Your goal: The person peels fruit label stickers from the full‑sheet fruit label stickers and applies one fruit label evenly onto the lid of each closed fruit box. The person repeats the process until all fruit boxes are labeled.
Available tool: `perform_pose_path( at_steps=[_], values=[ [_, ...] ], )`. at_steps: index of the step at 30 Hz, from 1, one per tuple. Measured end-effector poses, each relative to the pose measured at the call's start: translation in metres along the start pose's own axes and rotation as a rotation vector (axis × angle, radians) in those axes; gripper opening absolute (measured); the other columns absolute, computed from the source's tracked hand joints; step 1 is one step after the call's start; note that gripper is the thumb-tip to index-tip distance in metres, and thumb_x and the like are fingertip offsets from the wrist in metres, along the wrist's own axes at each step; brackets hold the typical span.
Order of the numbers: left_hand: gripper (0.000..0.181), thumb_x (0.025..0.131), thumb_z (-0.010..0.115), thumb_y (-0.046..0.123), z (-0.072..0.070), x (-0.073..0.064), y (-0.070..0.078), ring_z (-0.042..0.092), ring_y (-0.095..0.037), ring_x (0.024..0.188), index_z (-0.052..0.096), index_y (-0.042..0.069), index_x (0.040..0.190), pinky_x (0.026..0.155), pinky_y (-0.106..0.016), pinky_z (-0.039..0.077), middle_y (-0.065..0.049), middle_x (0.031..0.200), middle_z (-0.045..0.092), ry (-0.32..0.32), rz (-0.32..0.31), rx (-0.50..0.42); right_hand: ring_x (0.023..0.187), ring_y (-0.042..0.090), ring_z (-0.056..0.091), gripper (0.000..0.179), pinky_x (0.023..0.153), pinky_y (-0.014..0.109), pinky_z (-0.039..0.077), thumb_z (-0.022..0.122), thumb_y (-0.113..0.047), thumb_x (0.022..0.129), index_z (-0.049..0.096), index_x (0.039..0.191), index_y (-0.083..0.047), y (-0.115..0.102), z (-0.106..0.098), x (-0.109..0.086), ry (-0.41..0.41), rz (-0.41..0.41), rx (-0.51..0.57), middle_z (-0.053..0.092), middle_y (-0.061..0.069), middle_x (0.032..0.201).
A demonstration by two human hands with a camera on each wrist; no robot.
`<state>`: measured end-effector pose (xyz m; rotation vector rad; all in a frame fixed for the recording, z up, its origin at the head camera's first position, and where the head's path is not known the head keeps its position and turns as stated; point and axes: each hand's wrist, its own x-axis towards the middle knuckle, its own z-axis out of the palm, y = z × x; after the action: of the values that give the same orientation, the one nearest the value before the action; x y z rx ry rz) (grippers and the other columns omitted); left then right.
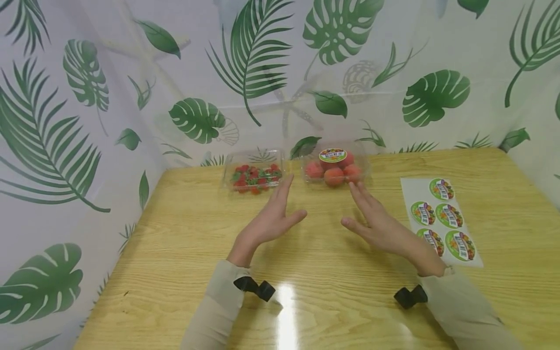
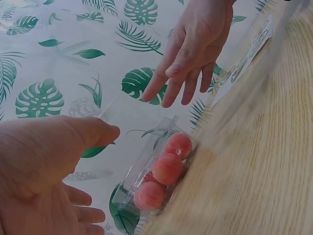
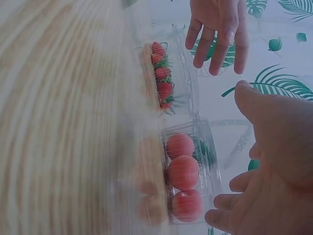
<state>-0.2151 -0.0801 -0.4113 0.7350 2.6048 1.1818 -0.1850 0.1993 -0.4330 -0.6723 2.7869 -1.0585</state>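
Observation:
My left hand [image 1: 270,219] hovers over the table with fingers straight and thumb out, holding nothing. Facing it, my right hand [image 1: 381,226] is likewise spread and holds nothing. Beyond the left fingertips sits a clear plastic clamshell box [image 1: 231,165] of strawberries [image 1: 253,177]. A second clear box [image 1: 366,167] of peaches [image 1: 334,176] lies beyond the right fingertips, a round green-rimmed sticker [image 1: 333,155] on its lid. In the right wrist view, the strawberry box and peach box [image 3: 215,181] stand side by side. Neither hand clearly touches a box.
A white sheet [image 1: 410,188] of several round fruit stickers lies on the right, partly behind my right forearm. The wooden table [image 1: 166,272] ends at a leaf-patterned cloth [image 1: 271,107] along the back and left. Black straps [image 1: 254,287] circle both wrists.

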Motion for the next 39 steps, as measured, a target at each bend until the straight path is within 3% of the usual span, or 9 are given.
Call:
perform_pose_path(
  at_steps=[13,20,31,39],
  values=[
    [0.087,0.1,0.06,0.028,-0.005,-0.001,0.001,0.007,-0.03,0.152,-0.001,0.013,0.16,0.12,-0.049,0.019,-0.014,0.165,0.005,0.04,-0.028,0.037,0.147,0.051,0.003,0.086,0.112,0.07,0.013,0.054,-0.037,0.102,-0.003,0.159,-0.006,-0.005,0.006,-0.002,-0.018,0.002,-0.037,-0.004,0.028,0.162],
    [0.087,0.101,0.058,0.031,-0.007,-0.001,0.0,0.007,-0.029,0.152,-0.003,0.013,0.16,0.119,-0.049,0.02,-0.015,0.165,0.004,0.025,-0.015,0.034,0.147,0.052,0.004,0.085,0.111,0.07,0.014,0.055,-0.037,0.102,0.0,0.159,-0.006,-0.008,0.011,-0.002,-0.033,-0.001,-0.023,-0.005,0.027,0.162],
    [0.087,0.101,0.059,0.03,-0.007,-0.001,-0.002,0.008,-0.032,0.152,-0.003,0.016,0.16,0.119,-0.051,0.022,-0.016,0.165,0.004,0.018,-0.044,0.042,0.145,0.054,0.008,0.083,0.11,0.07,0.017,0.055,-0.036,0.102,0.005,0.159,-0.004,-0.01,0.017,-0.002,-0.051,-0.007,-0.024,0.001,0.031,0.161],
    [0.083,0.101,0.058,0.029,-0.011,0.0,-0.008,0.012,-0.034,0.151,0.003,0.011,0.16,0.118,-0.052,0.023,-0.018,0.164,0.008,0.054,-0.036,0.067,0.147,0.051,0.008,0.082,0.113,0.068,0.016,0.056,-0.034,0.102,0.007,0.159,-0.002,-0.014,0.022,0.002,-0.039,-0.028,-0.019,0.002,0.03,0.162]
  ],
)
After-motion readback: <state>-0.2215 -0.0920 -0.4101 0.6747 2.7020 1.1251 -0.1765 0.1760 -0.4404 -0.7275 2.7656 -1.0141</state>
